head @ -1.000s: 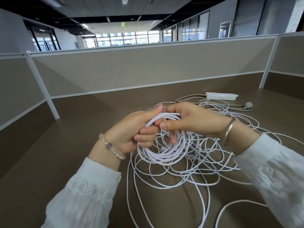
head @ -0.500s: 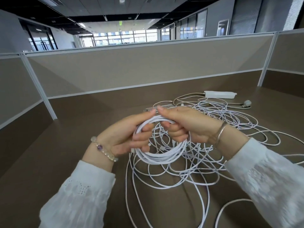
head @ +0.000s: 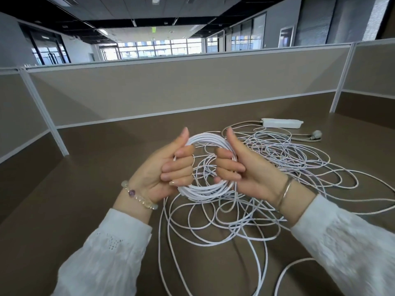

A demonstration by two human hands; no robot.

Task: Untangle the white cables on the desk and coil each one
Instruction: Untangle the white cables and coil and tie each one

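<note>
My left hand and right hand have shifted from pinching to fist grips clamped on opposite sides of the round white cable coil; it's formed, ready for tidying.

The coil between the two hands is smooth white plastic-sheathed cable with a soft sheen. Beneath the hands, the brown surface looks matt and even. Left wrist: a bracelet of glossy, translucent beads. Right wrist: a thin bangle of polished metal. Both sleeves are white cloth, lightly textured, with eyelet embroidery. Beyond the right hand lies a white power strip, matt plastic. Behind it, the partition looks like flat beige fabric.
</note>
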